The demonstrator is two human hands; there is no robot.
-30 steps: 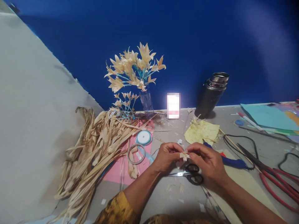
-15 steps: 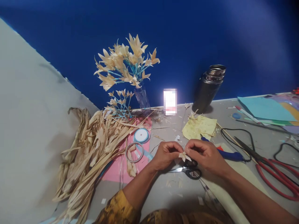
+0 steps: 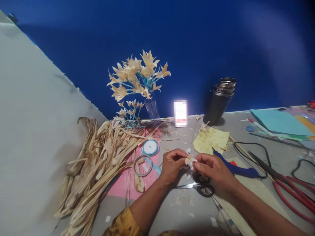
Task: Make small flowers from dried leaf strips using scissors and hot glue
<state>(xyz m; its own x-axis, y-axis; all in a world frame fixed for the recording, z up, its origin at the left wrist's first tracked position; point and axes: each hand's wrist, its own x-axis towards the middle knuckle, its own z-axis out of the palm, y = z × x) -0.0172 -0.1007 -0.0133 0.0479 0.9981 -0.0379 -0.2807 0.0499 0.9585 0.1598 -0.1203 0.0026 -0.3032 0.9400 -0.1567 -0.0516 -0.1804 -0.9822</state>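
Note:
My left hand (image 3: 173,165) and my right hand (image 3: 213,170) meet above the grey table, fingers pinched together on a small pale husk flower (image 3: 189,160). Black-handled scissors (image 3: 201,187) lie on the table just beneath the hands. A blue-handled tool (image 3: 233,166) lies behind my right hand. A heap of dried husk strips (image 3: 98,164) lies to the left of my left arm, partly over a pink sheet (image 3: 128,180).
A clear vase of husk flowers on blue stems (image 3: 140,78) stands at the blue wall, with a dark metal flask (image 3: 220,101) to its right. Blue ribbon spools (image 3: 150,148), yellow paper (image 3: 211,140), red-handled shears (image 3: 290,193), black cords and coloured sheets (image 3: 278,123) cover the table.
The hands have kept hold of the small flower and turned it slightly between the fingers. The view has shifted a little; nothing else on the table has moved.

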